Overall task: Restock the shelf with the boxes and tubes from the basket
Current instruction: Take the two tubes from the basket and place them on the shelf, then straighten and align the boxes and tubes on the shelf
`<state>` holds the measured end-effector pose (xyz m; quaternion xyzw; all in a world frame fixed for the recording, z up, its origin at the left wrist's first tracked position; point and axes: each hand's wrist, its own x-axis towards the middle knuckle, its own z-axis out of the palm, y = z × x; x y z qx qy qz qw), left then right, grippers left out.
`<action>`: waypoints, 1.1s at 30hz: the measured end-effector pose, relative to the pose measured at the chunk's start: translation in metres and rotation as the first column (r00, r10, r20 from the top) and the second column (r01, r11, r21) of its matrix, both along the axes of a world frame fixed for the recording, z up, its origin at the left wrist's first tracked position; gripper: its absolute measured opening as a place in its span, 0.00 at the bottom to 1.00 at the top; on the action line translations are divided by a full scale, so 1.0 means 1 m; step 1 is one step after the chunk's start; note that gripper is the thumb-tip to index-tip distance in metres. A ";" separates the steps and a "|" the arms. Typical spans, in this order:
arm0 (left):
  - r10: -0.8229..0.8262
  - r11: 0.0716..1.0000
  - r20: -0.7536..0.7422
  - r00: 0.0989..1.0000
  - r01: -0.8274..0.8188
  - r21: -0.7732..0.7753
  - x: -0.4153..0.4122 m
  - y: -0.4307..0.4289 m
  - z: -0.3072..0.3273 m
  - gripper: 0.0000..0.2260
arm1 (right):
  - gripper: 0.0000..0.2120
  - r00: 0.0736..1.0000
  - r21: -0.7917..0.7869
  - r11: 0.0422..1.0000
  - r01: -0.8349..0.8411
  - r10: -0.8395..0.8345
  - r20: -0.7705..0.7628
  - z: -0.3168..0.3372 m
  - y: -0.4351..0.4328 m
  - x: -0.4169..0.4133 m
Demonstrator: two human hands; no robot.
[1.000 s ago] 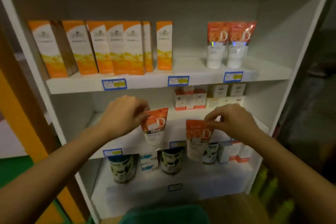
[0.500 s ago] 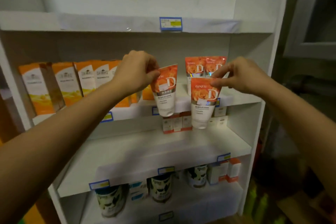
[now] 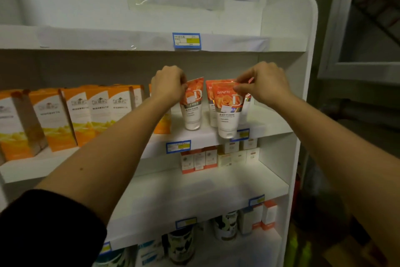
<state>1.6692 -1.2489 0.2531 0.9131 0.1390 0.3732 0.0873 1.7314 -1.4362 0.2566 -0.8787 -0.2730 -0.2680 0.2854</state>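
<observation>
Both of my hands pinch a tube by its crimped top edge at the second shelf.

My left hand holds the left tube upright, cap down on the shelf board; left of that grip stands a row of orange boxes. My right hand holds the right tube, its cap hanging past the shelf's front edge, over a price tag. Just behind that grip stand more tubes, partly hidden. Below both grips sit small boxes.
</observation>
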 end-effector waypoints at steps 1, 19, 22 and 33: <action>0.002 1.000 -0.007 1.000 -0.002 -0.007 0.004 0.000 -0.002 0.10 | 0.13 1.000 0.009 1.000 0.002 -0.002 0.009 0.002 0.003 0.000; 0.117 0.961 -0.145 0.983 -0.075 0.266 -0.003 0.018 0.010 0.20 | 0.13 0.998 0.047 0.999 -0.009 0.011 -0.057 0.008 0.046 0.019; 0.133 0.954 -0.145 0.980 -0.088 0.286 -0.022 0.027 0.013 0.18 | 0.13 0.995 0.032 0.999 -0.003 0.006 -0.099 0.006 0.051 0.028; 0.262 0.939 -0.163 0.951 -0.212 0.272 -0.105 0.087 0.013 0.18 | 0.24 0.986 -0.038 0.995 -0.094 0.088 -0.145 -0.021 0.064 0.028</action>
